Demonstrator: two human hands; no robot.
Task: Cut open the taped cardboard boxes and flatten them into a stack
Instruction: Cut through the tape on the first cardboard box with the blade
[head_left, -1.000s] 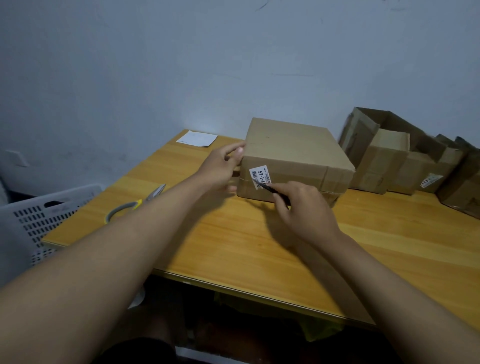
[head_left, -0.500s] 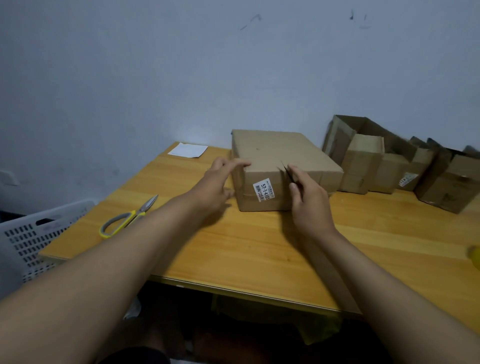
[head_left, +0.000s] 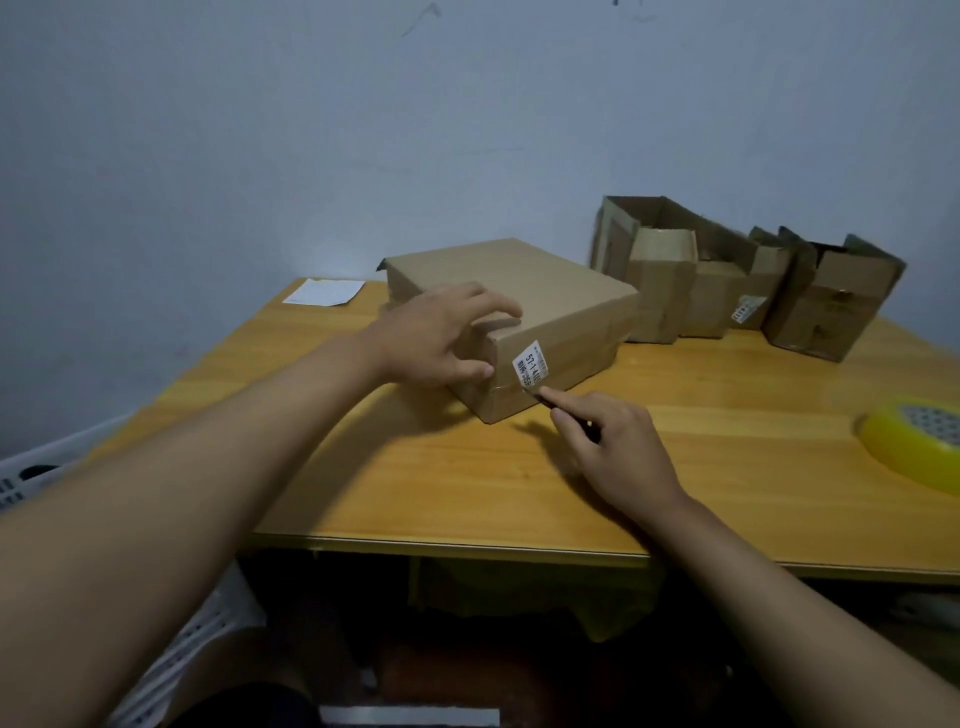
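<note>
A flat rectangular brown cardboard box (head_left: 530, 306) lies on the yellow wooden counter (head_left: 519, 483), set at an angle so that one corner points toward the person. A white printed label (head_left: 529, 365) is stuck on the box's near side face, just above a band of clear tape that runs round the box. The left hand (head_left: 441, 338) rests on the box's near left corner, fingers spread over the top face and thumb against the side; its grip is relaxed and loose, steadying the box rather than closing round it. The right hand (head_left: 608, 441) pinches a thin dark cutting tool (head_left: 563, 413) between thumb and forefinger, the grip closed tight on the tool. The tool's tip touches the box at the lower edge of the label, on or near the tape line; the blade is too small and dark to identify precisely. Behind the box, along the pale blue-grey wall (head_left: 363, 130), stands a row of opened brown cardboard boxes (head_left: 743, 280) with flaps raised, the leftmost of them close beside the flat box. A white sheet of paper (head_left: 324, 292) lies at the far left corner of the counter. A roll of yellow adhesive tape (head_left: 914, 441) lies flat at the right edge. A white perforated plastic basket (head_left: 31, 473) sits below the counter on the left.
</note>
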